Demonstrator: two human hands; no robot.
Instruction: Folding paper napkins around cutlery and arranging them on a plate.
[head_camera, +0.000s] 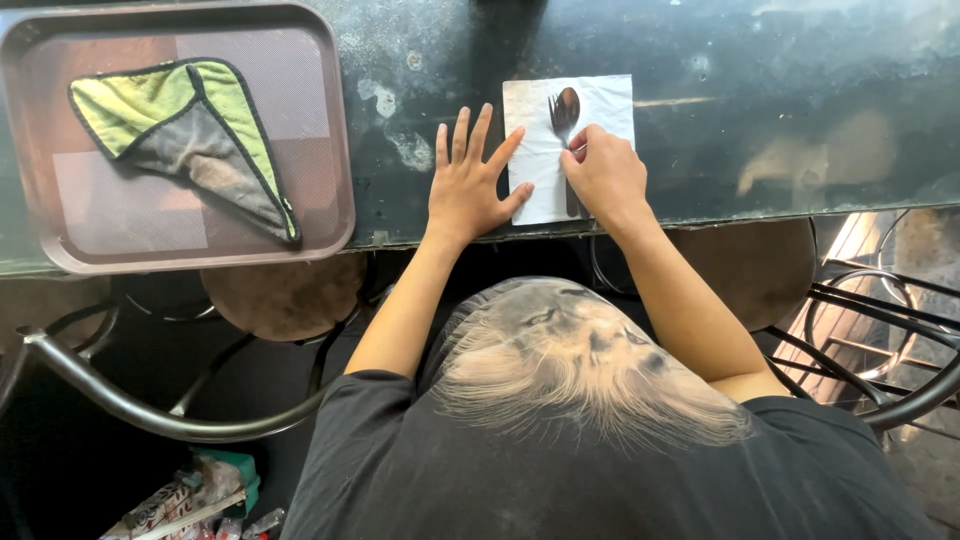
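Fingers (597, 140) of the right hand (605, 175) are pinching stiff cutlery (566, 115); left hand (470, 185) is pressing flat, fingers spread, on the flimsy napkin (535, 160).

A brown plastic tray (330, 130) sits at the upper left of the frame on the dark, worn worktop (760, 90), and a folded cleaning cloth (190, 135), yellow-green on one face and grey on the other with dark edging, lies inside it. Below the worktop's edge, round brown stool seats (285, 295) show at centre left and centre right, with curved metal chair frames (130, 405) at the lower left and right. Crumpled wrappers (190, 505) lie on the floor at the bottom left.
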